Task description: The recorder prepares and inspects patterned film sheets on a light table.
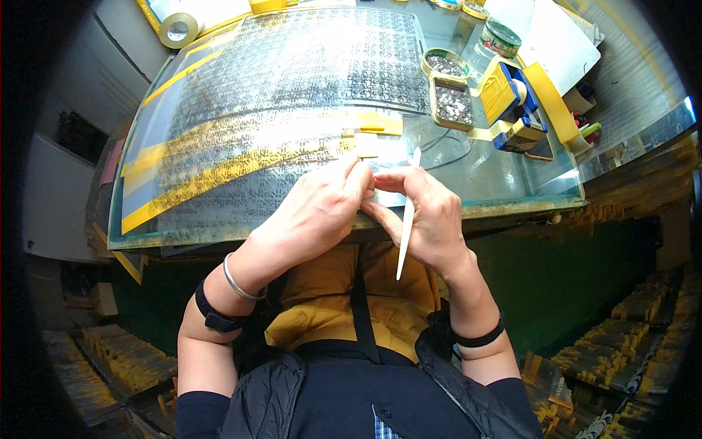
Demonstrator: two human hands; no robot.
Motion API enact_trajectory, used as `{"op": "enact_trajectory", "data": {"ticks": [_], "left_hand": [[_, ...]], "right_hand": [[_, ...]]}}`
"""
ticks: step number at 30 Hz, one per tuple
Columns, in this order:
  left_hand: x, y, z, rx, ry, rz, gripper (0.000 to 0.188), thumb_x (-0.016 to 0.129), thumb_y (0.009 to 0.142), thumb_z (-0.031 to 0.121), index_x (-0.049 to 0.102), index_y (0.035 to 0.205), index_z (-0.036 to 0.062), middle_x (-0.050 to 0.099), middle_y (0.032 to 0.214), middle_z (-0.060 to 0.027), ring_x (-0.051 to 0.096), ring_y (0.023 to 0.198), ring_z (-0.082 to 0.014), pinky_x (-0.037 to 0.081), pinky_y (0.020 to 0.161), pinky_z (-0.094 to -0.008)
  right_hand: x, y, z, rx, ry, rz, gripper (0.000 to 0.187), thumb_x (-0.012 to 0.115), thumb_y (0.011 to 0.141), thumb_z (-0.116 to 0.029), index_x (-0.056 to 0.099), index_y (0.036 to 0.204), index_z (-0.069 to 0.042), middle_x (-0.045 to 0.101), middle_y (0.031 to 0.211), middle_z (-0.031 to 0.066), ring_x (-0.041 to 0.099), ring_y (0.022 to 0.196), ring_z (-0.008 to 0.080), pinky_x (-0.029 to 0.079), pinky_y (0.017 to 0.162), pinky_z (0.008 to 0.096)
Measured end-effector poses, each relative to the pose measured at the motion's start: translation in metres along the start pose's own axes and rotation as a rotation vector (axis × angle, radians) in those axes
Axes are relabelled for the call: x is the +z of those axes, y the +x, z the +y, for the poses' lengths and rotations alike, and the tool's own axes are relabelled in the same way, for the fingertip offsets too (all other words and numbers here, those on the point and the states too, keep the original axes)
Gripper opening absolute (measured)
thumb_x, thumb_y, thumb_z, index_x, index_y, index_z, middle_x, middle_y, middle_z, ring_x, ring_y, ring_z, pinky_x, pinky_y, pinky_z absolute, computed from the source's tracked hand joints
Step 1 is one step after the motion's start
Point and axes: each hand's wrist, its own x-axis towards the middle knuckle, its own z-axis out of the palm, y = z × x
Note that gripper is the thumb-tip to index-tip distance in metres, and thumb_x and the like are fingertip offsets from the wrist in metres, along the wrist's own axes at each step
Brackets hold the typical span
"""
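Observation:
My left hand is closed in a pinch at the near edge of a glass-topped table, its fingertips meeting those of my right hand. Whatever lies between the fingertips is too small and covered to make out. A slim white stick-like tool rests tilted in my right hand, its narrow tip pointing away and its other end toward me. Just beyond the fingers lie small yellow strips on the glass. Rows of small dark cut-out shapes on a large sheet spread over the table to the left.
At the back right stand a round dish and a square dish of small pieces, a lidded jar and a yellow-blue tape dispenser. A tape roll sits far left. The table's glass edge runs before me.

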Motion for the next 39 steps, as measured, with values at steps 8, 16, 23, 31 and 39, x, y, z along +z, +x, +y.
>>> {"op": "enact_trajectory", "data": {"ticks": [8, 16, 23, 31, 39], "left_hand": [[0.009, 0.002, -0.007, -0.057, -0.056, 0.095, 0.011, 0.06, 0.087, -0.001, 0.052, 0.094, 0.0013, 0.06, 0.082, -0.0188, 0.062, 0.076, -0.0392, 0.049, 0.066, -0.0432], [0.013, 0.0, -0.013, -0.105, -0.224, 0.195, 0.01, 0.06, 0.092, 0.004, 0.055, 0.099, 0.0002, 0.064, 0.082, -0.0182, 0.066, 0.076, -0.0346, 0.051, 0.067, -0.0372], [0.007, 0.0, -0.01, -0.154, -0.303, 0.144, 0.01, 0.062, 0.094, 0.008, 0.058, 0.1, 0.0001, 0.066, 0.082, -0.0128, 0.066, 0.073, -0.021, 0.051, 0.066, -0.0322], [0.011, -0.001, -0.013, -0.091, -0.285, 0.17, 0.011, 0.064, 0.093, 0.007, 0.059, 0.1, -0.0001, 0.067, 0.081, -0.0114, 0.062, 0.067, -0.0159, 0.049, 0.061, -0.0293], [0.005, 0.0, -0.008, -0.173, -0.31, 0.105, 0.012, 0.063, 0.093, 0.013, 0.059, 0.098, 0.003, 0.063, 0.082, -0.0151, 0.064, 0.074, -0.0315, 0.05, 0.065, -0.0381]], "right_hand": [[0.003, 0.0, -0.003, 0.086, 0.037, 0.027, 0.032, 0.08, 0.076, -0.018, 0.063, 0.1, -0.007, 0.071, 0.092, 0.01, 0.068, 0.084, 0.0287, 0.054, 0.072, 0.0386], [0.002, -0.001, -0.001, 0.045, 0.077, 0.05, 0.034, 0.081, 0.075, -0.016, 0.063, 0.101, -0.005, 0.072, 0.09, 0.0109, 0.069, 0.083, 0.0278, 0.054, 0.072, 0.037], [0.006, -0.003, 0.003, 0.115, 0.163, 0.208, 0.029, 0.077, 0.076, -0.006, 0.063, 0.102, -0.005, 0.073, 0.084, 0.0085, 0.071, 0.079, 0.0261, 0.053, 0.072, 0.0346], [0.009, -0.003, 0.001, 0.118, 0.117, 0.215, 0.03, 0.075, 0.075, -0.004, 0.063, 0.102, -0.006, 0.073, 0.083, 0.0074, 0.07, 0.079, 0.0254, 0.053, 0.072, 0.0346], [0.008, -0.002, -0.001, 0.118, 0.135, 0.217, 0.032, 0.075, 0.073, -0.004, 0.062, 0.102, -0.006, 0.072, 0.082, 0.0066, 0.069, 0.079, 0.0262, 0.053, 0.072, 0.0349]]}}
